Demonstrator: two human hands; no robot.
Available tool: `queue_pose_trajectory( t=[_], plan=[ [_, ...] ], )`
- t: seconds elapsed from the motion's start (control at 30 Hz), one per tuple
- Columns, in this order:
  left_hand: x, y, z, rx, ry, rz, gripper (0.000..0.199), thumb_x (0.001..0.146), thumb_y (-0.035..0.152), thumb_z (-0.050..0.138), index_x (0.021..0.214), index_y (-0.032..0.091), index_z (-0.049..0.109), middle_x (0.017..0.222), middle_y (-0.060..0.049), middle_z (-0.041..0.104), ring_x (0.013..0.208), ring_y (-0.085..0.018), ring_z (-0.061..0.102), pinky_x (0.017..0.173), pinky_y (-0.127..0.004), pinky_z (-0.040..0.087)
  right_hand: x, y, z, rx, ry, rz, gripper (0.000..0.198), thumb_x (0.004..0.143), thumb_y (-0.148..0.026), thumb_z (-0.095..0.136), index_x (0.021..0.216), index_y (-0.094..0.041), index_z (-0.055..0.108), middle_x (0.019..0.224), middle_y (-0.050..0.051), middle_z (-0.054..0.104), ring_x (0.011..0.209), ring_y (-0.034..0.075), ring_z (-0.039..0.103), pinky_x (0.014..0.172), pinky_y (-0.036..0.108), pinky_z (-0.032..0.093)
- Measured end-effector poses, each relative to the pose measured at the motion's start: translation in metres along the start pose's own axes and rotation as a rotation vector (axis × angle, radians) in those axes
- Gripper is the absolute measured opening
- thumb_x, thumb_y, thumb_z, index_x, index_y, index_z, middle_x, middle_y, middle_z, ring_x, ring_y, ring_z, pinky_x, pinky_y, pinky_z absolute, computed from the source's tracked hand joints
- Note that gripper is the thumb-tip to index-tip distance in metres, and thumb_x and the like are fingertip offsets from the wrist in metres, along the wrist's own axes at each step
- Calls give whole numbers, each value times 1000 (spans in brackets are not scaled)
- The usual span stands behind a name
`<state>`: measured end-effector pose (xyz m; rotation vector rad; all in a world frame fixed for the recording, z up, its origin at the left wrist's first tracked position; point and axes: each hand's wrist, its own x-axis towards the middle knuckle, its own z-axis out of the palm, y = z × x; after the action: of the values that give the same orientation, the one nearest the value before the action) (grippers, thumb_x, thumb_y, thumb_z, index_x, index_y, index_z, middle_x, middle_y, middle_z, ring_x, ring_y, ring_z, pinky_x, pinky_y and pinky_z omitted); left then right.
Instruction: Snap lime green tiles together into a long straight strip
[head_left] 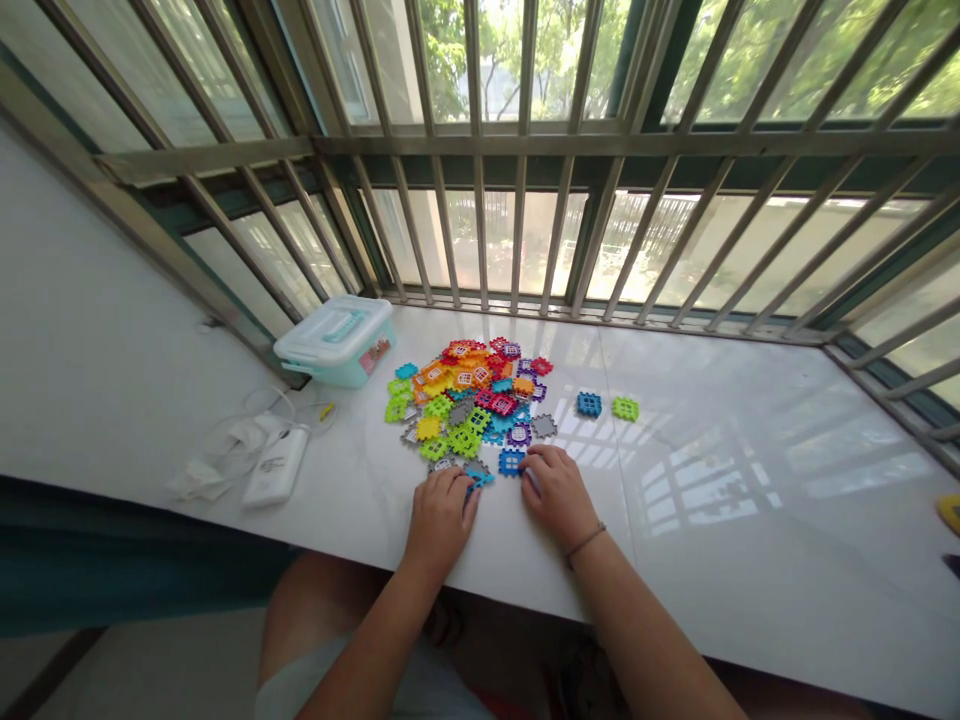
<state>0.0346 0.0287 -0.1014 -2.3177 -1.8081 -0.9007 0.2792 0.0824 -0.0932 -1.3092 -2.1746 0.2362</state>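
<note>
A person sits at a white ledge (712, 520) that runs along a barred window (525, 150), seen from above by a head camera. Both bare forearms reach forward from the bottom of the frame.

The left hand (441, 517) lies palm down on the ledge, fingers loosely curled and close together, their tips at the near edge of a pile of tiles (469, 400). A light blue tile (480, 478) shows just beyond its fingertips; whether the fingers pinch it or only touch it is hard to tell, since the hand covers most of it.

The right hand (556, 492) also rests palm down, just right of the left, fingers bent and together. Its fingertips sit just beside a blue tile (511, 461) at the front of the pile. A thin bracelet (585, 541) circles that wrist.

The pile holds small, square, notched plastic pieces in red, orange, yellow, green, blue, purple and grey, heaped near the middle of the ledge. Two pieces lie apart to its right: another blue one (589, 404) and a green one (625, 408), side by side.

Left of the pile, near the window, stands a pale box (335, 342) with its lid shut. Nearer the person, a white charger (276, 467) lies among loose white cables (240, 425).
</note>
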Motion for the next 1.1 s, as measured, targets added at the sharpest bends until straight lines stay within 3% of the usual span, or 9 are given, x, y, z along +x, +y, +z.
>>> queue_pose_trajectory(
  t=[0.43,0.6,0.87,1.0,1.1],
  plan=[
    [3,1,-4,61,-24,-43,25,107,36,62,125,22,74,135,-15,73,129,-34,65,109,-49,50,0,1,1,-6,14,-1,17,97,-16,67,110,-24,74,126,11,71,121,29,64,111,47,51],
    [36,0,-6,154,-97,-133,39,107,34,59,143,21,68,148,-17,66,135,-36,61,111,-50,50,0,0,2,-6,15,0,18,97,-16,67,111,-24,74,124,10,71,120,29,64,111,46,51],
    [101,4,7,278,-373,-164,58,104,39,66,157,16,56,145,-20,62,127,-36,61,106,-46,52,1,-1,1,1,19,3,17,97,-15,66,110,-24,73,120,9,71,116,28,64,109,45,50],
    [112,5,15,309,-404,-155,58,105,34,63,159,15,54,143,-20,62,124,-35,60,107,-45,51,1,0,1,2,18,5,17,96,-15,67,109,-24,72,120,9,71,116,28,63,108,45,50],
    [116,6,14,328,-416,-140,47,106,27,58,152,16,60,137,-19,63,121,-35,61,103,-44,52,1,0,2,0,26,2,17,97,-15,66,109,-24,73,119,10,71,116,28,63,108,45,50]
  ],
)
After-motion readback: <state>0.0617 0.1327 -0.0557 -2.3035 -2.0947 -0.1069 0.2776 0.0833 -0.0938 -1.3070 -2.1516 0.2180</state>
